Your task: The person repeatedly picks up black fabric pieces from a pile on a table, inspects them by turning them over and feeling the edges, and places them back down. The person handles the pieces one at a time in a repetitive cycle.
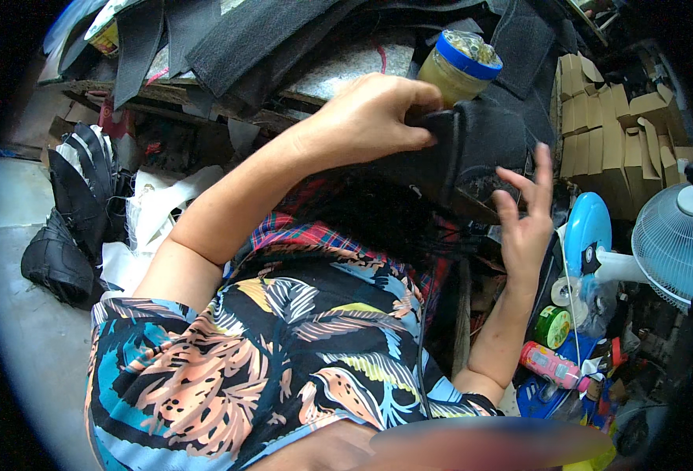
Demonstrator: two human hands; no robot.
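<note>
My left hand (378,118) reaches across in front of me, its thumb and fingers curled round the left edge of a black leather-like piece (491,137) with a raised seam or fold. Much of that grip is hidden by the hand itself. To the right, my right hand (527,224) is raised with its fingers apart and nothing in it, just beside the black piece's lower right side. Right behind the left hand's fingertips stands a jar with a blue rim (460,67), holding something yellowish and clear.
Black strips (264,47) cover the worktable at the back. Stacked brown cardboard boxes (605,133) stand at the right, above a blue and white fan (668,243). A pink bottle (550,365) lies lower right. At the left are bundled black pieces (79,196) and white cloth (154,208).
</note>
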